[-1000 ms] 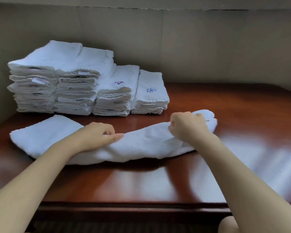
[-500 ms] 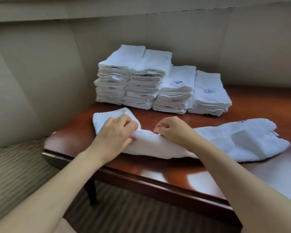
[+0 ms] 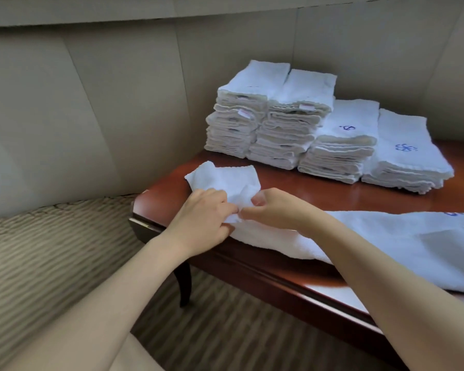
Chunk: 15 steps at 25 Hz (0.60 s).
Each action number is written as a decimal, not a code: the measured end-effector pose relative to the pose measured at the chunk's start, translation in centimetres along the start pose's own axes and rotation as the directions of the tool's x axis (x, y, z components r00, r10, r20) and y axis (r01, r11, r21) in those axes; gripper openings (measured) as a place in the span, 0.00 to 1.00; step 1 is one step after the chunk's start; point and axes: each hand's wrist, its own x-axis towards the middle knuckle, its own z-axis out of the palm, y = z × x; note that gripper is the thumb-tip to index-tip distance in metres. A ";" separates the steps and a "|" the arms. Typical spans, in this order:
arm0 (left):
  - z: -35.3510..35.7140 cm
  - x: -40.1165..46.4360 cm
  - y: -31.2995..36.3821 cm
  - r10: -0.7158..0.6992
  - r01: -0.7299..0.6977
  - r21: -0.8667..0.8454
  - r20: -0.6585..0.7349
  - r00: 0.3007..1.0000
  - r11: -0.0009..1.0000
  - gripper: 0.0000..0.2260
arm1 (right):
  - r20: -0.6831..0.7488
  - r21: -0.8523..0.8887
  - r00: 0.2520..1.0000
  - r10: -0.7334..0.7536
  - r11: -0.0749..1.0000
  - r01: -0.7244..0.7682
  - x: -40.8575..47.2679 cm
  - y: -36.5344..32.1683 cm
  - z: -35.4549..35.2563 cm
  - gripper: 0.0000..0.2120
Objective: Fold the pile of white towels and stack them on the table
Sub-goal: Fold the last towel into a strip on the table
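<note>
Hands meet at the left end of a long white towel (image 3: 373,242) that lies lengthwise along the near edge of a dark wooden surface (image 3: 332,194). The left hand (image 3: 201,223) and the right hand (image 3: 273,210) sit almost touching, each with fingers curled and pinching the bunched cloth where the end corner turns up. Past the hands, the towel's end (image 3: 223,179) spreads toward the surface's left corner; the rest trails off to the right, out of view. Behind, against the padded wall, stand four stacks of folded towels (image 3: 319,129), side by side, the right two showing blue stitched marks.

The step looks like squaring up this end before folding it over. To do it well, each hand should take one corner of the end, pull the edge taut and flat, and line the corners up before carrying the end across. The towel lies close to the surface's edge, so it could slide off.
</note>
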 end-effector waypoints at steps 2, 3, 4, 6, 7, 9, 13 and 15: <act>0.0 0.3 -0.7 0.014 -0.013 0.014 -0.042 0.999 1.000 0.15 | -0.020 -0.038 1.000 -0.003 0.999 0.002 1.1 -0.6 0.3 0.21; -0.3 0.5 -0.9 0.031 -0.032 -0.015 -0.058 0.998 0.999 0.15 | -0.078 -0.064 0.997 0.002 0.998 -0.007 2.2 -0.4 0.1 0.20; -0.9 0.6 -1.1 0.024 -0.027 -0.060 -0.056 0.998 0.998 0.15 | -0.160 -0.067 0.987 0.004 0.998 -0.015 3.4 -0.4 -0.3 0.19; -2.8 0.1 -1.6 -0.061 0.062 -0.066 0.024 0.998 0.996 0.13 | -0.353 -0.035 0.935 0.035 0.998 -0.051 5.5 0.0 -1.8 0.08; -3.7 -0.4 -2.1 -0.131 0.138 -0.034 0.158 0.979 0.990 0.14 | -0.428 0.004 0.902 0.061 0.998 -0.066 6.2 0.1 -2.5 0.04; -5.7 -1.7 -3.1 -0.230 0.373 -0.132 0.590 0.774 0.918 0.18 | -0.468 -0.073 0.877 0.108 0.984 -0.160 7.1 0.5 -2.5 0.14; -4.8 -2.2 -5.5 -0.261 0.680 -0.293 0.766 0.588 0.673 0.22 | -0.503 -0.454 0.853 -0.139 0.882 -0.124 8.1 0.0 -1.0 0.17; -1.9 -1.3 -7.6 -0.535 0.650 -0.129 0.461 0.708 0.749 0.19 | -0.367 -0.394 0.898 -0.242 0.915 0.086 8.7 -1.1 -0.4 0.16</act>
